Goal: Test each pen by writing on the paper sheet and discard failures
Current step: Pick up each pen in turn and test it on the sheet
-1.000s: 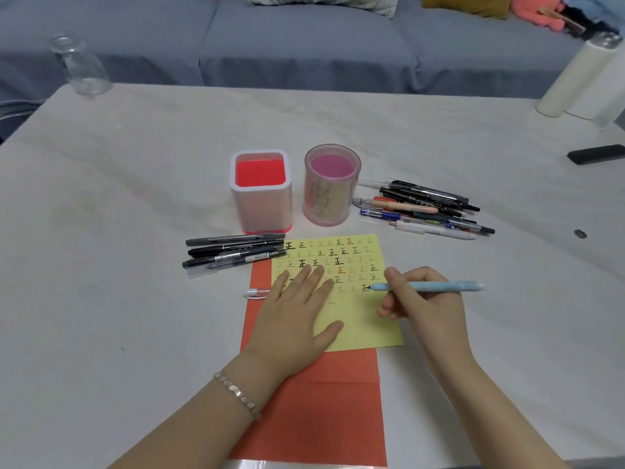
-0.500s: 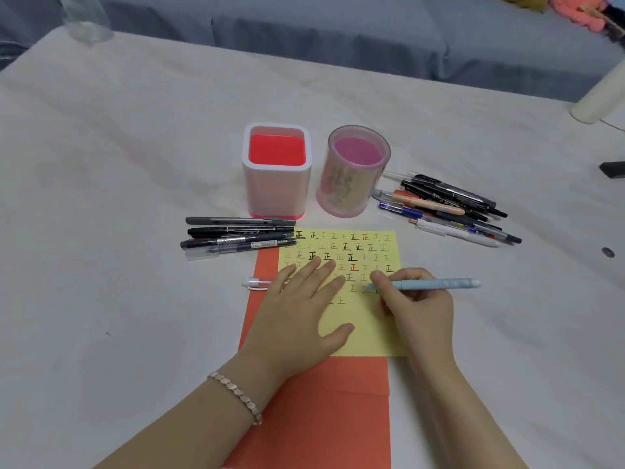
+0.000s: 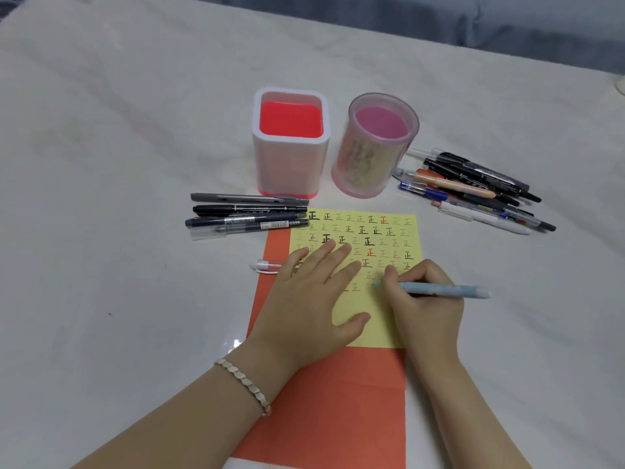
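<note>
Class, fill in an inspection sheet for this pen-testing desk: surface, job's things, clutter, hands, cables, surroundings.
Surface: white table, orange sheet under yellow paper.
Job's things: yellow paper marked in rows; blue pen tip on it; pen pile right; four dark pens left; square holder, round holder.
Clutter: small white pen beside left hand.
Hands: left hand flat on paper; right hand grips blue pen.
Cables: nothing seen.
Surroundings: grey sofa behind table.

white pen piece [image 3: 265, 265]: rest hidden under left hand [image 3: 311, 299] | orange sheet [image 3: 321, 418]: cut by bottom edge
</note>
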Motion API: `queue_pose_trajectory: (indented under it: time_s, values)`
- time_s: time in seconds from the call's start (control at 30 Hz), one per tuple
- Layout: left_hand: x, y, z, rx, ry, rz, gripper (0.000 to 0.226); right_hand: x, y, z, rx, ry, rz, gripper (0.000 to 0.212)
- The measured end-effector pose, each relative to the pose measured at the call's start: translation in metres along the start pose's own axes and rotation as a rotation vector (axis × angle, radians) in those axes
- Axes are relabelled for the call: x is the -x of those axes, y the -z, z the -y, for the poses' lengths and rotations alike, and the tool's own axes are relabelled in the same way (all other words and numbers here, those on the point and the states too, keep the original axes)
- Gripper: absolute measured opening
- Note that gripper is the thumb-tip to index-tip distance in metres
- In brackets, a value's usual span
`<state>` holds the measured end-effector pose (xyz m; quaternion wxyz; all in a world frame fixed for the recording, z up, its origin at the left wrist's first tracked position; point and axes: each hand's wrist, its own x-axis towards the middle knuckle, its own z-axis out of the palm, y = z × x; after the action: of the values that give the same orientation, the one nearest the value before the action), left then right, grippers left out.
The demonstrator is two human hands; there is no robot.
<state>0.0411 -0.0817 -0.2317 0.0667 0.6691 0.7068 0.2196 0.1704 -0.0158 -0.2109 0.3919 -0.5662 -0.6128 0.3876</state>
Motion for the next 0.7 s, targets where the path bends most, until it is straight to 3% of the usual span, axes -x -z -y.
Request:
queue_pose_trajectory:
  time_s: [0.43, 0.7]
  values:
    - [0.0000, -0.0028, 0.0016, 0.000, -0.008, -0.030, 0.060, 0.0006, -0.0040, -0.0004, 0.082, 0.061, 0.058, 0.036]
    - [-0.0002, -0.0023, 0.0012, -0.001, -0.006, -0.034, 0.060, -0.0008, -0.0029, -0.0014, 0.063, 0.016, 0.003, 0.034]
